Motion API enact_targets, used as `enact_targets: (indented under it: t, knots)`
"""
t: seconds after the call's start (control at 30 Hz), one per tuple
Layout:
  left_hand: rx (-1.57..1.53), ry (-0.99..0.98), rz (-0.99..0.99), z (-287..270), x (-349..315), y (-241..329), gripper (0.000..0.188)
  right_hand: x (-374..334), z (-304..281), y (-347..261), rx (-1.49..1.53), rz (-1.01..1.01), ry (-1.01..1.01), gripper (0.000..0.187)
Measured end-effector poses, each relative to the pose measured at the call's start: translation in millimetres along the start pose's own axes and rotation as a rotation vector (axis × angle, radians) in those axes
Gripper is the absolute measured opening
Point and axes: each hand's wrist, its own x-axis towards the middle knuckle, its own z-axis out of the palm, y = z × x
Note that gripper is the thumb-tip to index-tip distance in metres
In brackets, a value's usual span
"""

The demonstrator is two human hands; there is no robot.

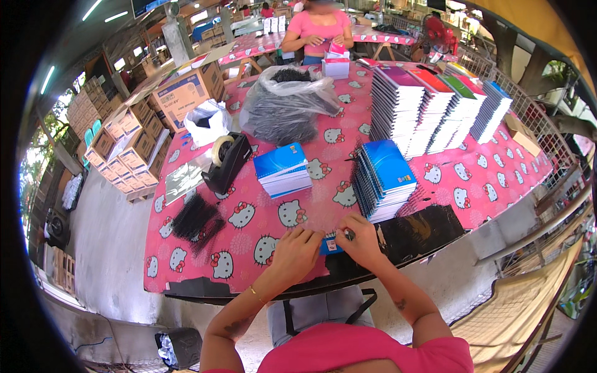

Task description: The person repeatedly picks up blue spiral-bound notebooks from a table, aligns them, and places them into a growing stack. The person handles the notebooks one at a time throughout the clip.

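Observation:
A small blue-covered notebook [331, 245] lies at the table's front edge, mostly hidden by my hands. My left hand [298, 250] is closed at its left side, fingers bent over its far edge. On the opposite side my right hand [359, 240] pinches at the notebook's top edge; a small dark thing shows by its fingers, too small to name. Just beyond my right hand stands a stack of blue spiral notebooks [384, 177]. A shorter pile of blue-covered notebooks [283, 171] sits further left. Loose black binding wires or coils [197, 221] lie in a heap left of my left hand.
A black tape dispenser [229, 165], a white plastic bag [208, 122] and a large clear bag of black coils [283, 112] stand on the pink patterned table [242, 239]. Tall notebook stacks [395, 112] rise at far right. Cartons [189, 93] stand left; another person [318, 31] works opposite.

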Motion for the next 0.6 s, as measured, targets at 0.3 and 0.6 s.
enact_targets:
  t: [0.3, 0.6]
  knots:
    - [-0.046, 0.484, 0.379, -48.9, 149.2, 42.9, 0.041, 31.2, -98.0, -69.4, 0.614, 0.216, 0.269, 0.061]
    - [-0.064, 0.14, 0.195, 56.1, 255.6, 17.5, 0.032, 86.0, -160.8, 28.8, -0.292, 0.105, 0.2, 0.039]
